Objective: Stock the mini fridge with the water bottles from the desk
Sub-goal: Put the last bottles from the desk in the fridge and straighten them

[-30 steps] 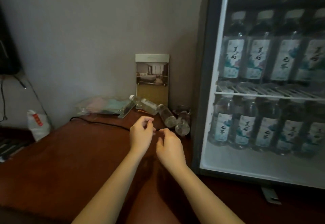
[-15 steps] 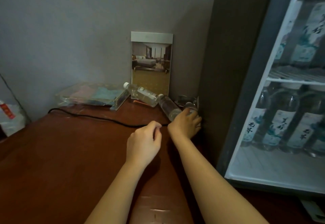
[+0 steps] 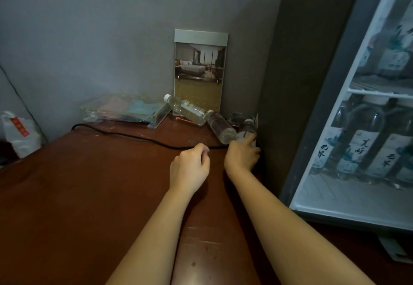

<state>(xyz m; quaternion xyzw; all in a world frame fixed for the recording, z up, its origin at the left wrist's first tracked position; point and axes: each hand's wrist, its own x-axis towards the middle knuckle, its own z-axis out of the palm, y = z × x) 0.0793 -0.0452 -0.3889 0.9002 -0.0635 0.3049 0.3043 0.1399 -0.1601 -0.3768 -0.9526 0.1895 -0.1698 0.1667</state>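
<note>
Grips with the right hand the near end of the nearest bottle, with fingers curled round it from the left, probably because of its place on its side in the corner, tight against the dark side wall of the mini fridge, with no room for a grasp from the right. Holds the left hand low over the desk, loosely curled and with nothing in it, just beside the black cable, likely ready for another bottle. Leaves for later the second bottle, touching the first on its left, and the third bottle, both lying down in front of the picture stand, perhaps to prevent rolling off. Further left, a clear plastic case by the wall and a white bag at the edge. Further right, rows of upright labelled bottles already inside the fridge, so judged as partly stocked. Cannot tell if open or behind glass.
</note>
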